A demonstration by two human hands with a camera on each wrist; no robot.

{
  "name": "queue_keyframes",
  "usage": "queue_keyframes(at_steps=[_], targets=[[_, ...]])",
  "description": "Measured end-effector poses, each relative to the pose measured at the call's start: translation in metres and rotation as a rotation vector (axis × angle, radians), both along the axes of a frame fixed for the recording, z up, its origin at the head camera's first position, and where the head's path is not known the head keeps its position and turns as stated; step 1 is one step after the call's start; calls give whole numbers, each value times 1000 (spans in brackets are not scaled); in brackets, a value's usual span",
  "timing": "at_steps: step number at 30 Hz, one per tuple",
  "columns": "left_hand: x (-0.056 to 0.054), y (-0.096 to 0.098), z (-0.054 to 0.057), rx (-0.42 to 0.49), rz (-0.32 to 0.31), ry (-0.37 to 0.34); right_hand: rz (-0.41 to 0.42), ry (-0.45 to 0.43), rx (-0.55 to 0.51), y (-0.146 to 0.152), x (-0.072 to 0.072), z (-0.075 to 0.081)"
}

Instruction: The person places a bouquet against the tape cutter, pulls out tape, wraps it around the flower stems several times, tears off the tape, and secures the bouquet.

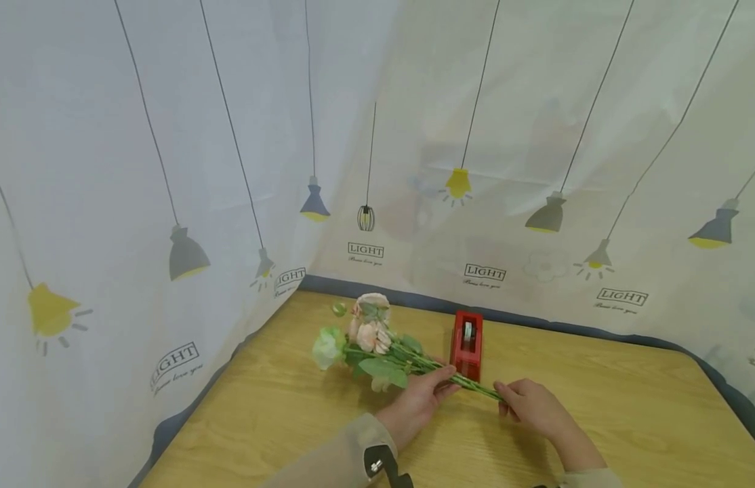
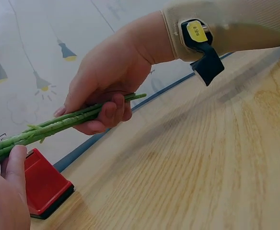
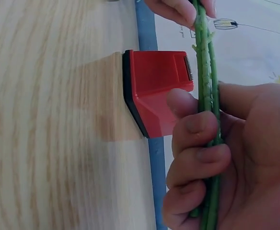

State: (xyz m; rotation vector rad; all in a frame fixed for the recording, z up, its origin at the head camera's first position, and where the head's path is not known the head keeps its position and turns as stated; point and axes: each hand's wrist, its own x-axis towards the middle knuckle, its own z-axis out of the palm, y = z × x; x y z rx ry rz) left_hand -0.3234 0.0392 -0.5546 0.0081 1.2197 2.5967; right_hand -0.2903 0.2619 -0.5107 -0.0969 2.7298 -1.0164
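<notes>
A bouquet of flowers (image 1: 374, 337) with pale pink, cream and light green blooms lies slantwise above the table, blooms to the left. My left hand (image 1: 414, 404) grips the green stems about midway, below the leaves. Near the cut ends, my right hand (image 1: 536, 409) holds the same stems; in the right wrist view its fingers (image 3: 197, 160) curl round the bundle of stems (image 3: 207, 76). The stem tips (image 2: 139, 96) stick out past that hand in the left wrist view. Just behind the stems stands a red tape dispenser (image 1: 468, 339) with a roll of tape in it.
The wooden table (image 1: 597, 379) reaches to a white curtain (image 1: 536, 122) printed with hanging lamps, at the back and left. A dark blue band (image 1: 536, 324) runs along the curtain's bottom, at the table's far edge. A camera (image 1: 380, 462) is strapped to the left wrist.
</notes>
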Motion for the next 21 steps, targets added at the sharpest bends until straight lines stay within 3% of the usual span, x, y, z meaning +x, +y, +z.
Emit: queue_keyframes(at_steps=[8,21], targets=[[-1,-2,-2,-11,-8,7,38,-33,-113,4,-2,-1],[3,-2,4,1,29,-20,-6,113,-9,0,-1,0]])
